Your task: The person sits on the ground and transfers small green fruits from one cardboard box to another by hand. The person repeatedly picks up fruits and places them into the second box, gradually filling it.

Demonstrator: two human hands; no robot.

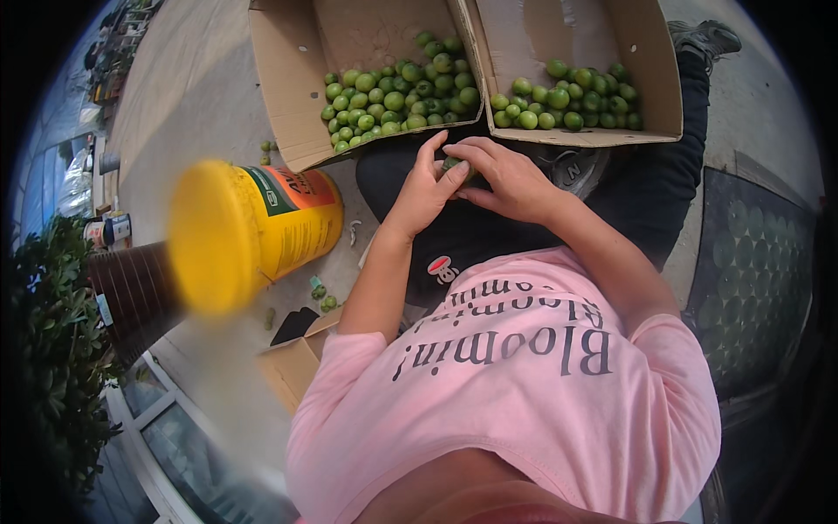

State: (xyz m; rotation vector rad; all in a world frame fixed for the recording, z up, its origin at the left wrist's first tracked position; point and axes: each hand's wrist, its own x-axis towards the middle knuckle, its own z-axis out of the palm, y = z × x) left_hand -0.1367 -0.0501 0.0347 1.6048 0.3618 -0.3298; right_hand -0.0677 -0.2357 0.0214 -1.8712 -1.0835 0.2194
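My left hand and my right hand meet above my lap, their fingers around a small green fruit. Fingers cover most of it. Just beyond them, a cardboard box on the left holds many round green fruits, which look like unripe tomatoes. A second cardboard box adjoins it on the right, with a smaller heap of similar fruits. Both heaps lie against the box sides nearest me.
A yellow bucket bearing print stands left of my knee, near a ribbed brown container. Loose green fruits and an open carton lie on the concrete floor. A dark panel with round shapes is at right.
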